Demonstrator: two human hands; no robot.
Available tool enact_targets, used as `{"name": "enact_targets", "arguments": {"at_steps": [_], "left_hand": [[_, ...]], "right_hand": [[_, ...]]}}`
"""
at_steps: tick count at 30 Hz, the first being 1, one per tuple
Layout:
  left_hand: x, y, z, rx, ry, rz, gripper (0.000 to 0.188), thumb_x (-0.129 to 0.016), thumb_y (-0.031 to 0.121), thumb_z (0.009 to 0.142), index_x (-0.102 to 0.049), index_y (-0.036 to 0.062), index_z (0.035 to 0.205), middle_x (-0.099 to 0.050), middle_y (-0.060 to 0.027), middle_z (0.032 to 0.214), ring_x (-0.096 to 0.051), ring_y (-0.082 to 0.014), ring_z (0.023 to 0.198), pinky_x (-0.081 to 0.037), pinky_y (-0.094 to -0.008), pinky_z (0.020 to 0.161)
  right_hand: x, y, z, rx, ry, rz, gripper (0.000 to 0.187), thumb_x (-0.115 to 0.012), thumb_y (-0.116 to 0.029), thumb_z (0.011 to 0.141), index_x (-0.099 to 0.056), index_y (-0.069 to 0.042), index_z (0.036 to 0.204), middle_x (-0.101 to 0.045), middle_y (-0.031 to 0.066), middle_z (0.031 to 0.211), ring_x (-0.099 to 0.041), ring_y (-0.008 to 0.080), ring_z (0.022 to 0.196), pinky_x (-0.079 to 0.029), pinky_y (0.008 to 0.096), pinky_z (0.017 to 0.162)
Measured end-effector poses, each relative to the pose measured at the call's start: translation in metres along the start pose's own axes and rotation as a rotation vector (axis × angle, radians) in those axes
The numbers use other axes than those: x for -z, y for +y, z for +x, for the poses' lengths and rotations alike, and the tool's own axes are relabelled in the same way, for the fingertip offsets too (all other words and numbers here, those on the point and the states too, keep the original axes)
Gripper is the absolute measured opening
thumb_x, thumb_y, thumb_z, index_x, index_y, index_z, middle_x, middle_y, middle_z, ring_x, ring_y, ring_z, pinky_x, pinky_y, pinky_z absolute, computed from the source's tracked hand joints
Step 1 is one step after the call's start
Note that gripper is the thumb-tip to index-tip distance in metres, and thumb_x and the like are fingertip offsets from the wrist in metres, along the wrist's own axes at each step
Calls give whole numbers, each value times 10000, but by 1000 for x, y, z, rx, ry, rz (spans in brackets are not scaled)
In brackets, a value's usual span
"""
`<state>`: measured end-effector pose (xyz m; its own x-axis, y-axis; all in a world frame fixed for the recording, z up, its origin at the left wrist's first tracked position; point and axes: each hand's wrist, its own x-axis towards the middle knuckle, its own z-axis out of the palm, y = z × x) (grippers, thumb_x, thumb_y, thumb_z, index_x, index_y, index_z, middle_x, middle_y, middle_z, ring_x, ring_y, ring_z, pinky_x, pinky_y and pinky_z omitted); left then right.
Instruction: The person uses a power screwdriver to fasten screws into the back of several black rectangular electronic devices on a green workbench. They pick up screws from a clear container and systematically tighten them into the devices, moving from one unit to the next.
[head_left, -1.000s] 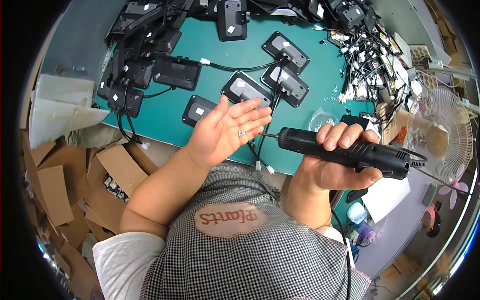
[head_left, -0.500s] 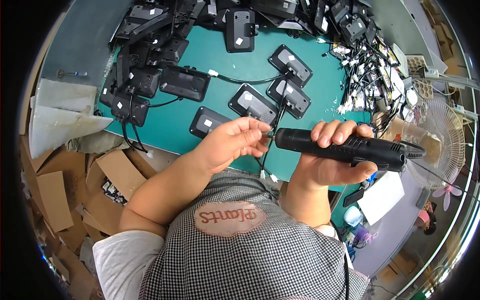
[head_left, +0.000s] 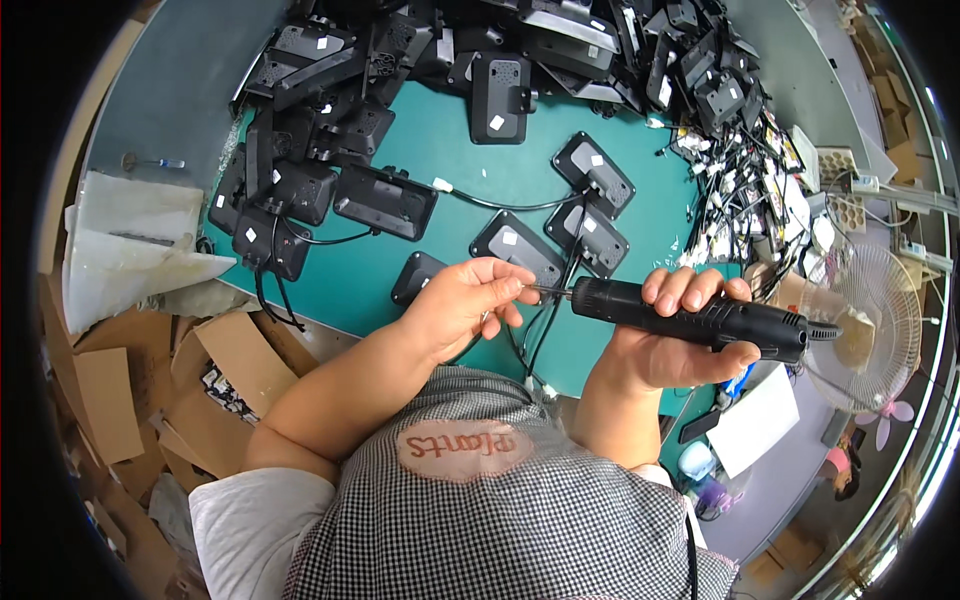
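My right hand (head_left: 655, 345) is wrapped round a black electric screwdriver (head_left: 615, 300), held level above the near edge of the table with its thin bit (head_left: 550, 290) pointing left. At the bit's tip, the thumb and forefinger of my left hand (head_left: 450, 305) are pinched together. Whatever lies between those fingertips is too small to make out. Just beyond the hands, several black rectangular housings with brackets lie on the green tabletop, among them one housing (head_left: 520, 245) behind the bit and another (head_left: 587, 240) to its right. Black cables (head_left: 545, 330) with white plugs pass below the bit.
A heap of black housings (head_left: 400, 40) fills the far and left side of the green table (head_left: 470, 110). Tangled cables with white plugs (head_left: 720, 190) pile up at the right. Beyond them stands a fan (head_left: 865, 330). Cardboard boxes (head_left: 240, 350) are at the lower left.
The screwdriver has drawn slightly right from my left fingertips, so more of its bit shows. My left hand still pinches at the tip. The whole table sits lower in the view.
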<state>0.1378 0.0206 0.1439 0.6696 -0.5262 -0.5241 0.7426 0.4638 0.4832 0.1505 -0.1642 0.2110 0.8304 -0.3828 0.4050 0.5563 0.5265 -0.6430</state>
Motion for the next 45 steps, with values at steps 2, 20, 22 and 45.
{"name": "enact_targets", "arguments": {"at_steps": [2,20,22,45], "left_hand": [[3,2,10,-25,-1,-34,192,-501,181,937,-578,5,960,-611,-71,822,-558,-90,597,-409,-183,438],[-33,5,82,-144,88,373,219,-567,178,907,-571,-2,783,-442,13,594,-380,-51,515,-323,-178,453],[-29,-1,83,-127,66,241,252,-554,213,917,-575,6,775,-443,15,596,-380,-50,519,-327,-182,456],[160,77,-93,-327,1331,1278,505,-654,392,800,-556,111,1208,-621,-153,1081,-622,-243,908,-480,-330,809]], "right_hand": [[4,6,13,10,-10,5,601,-552,-578,820,-483,-71,1135,-546,86,780,-556,188,580,-491,316,522],[71,33,70,-167,-11,172,608,-506,-553,859,-468,-42,1187,-542,88,815,-566,193,635,-481,342,580],[75,31,70,-175,-20,186,606,-503,-547,862,-465,-37,1187,-542,90,818,-566,193,636,-478,343,578],[13,46,14,-327,-199,182,605,-560,-538,833,-461,-29,1145,-524,86,785,-542,182,578,-464,327,527]]}}
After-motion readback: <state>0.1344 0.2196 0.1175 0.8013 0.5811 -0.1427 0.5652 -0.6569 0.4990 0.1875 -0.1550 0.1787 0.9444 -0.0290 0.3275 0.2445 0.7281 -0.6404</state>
